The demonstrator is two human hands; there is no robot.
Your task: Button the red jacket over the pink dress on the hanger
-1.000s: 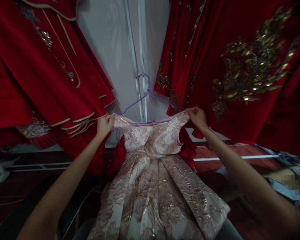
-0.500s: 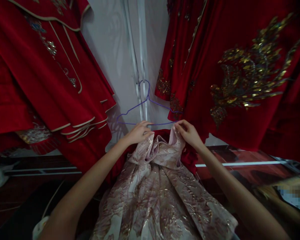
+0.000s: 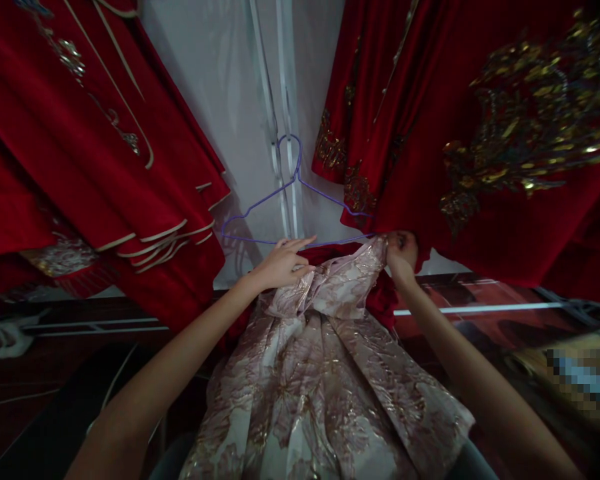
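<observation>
Left corner of the purple hanger (image 3: 297,175): bare, no shoulder of the dress over it; this side is not done.
Left hand (image 3: 283,265): seems to pinch the bunched left shoulder, inward from that corner.
Brocade dress (image 3: 325,373): bodice at the hanger's bottom edge, skirt spread below.
Right hand (image 3: 403,253): grasping the right shoulder.
Hanger's right corner: whether that shoulder covers it, cannot tell.

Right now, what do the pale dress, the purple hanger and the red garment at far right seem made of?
Pale dress: probably brocade-like cloth, satiny, since its raised floral pattern glints metallically.
Purple hanger: coated wire or plastic; its thin, even-coloured rod leaves that open.
Red garment: smooth cloth with a soft sheen, type unclear; its gold motif looks sequined, given the scattered bright glints.
</observation>
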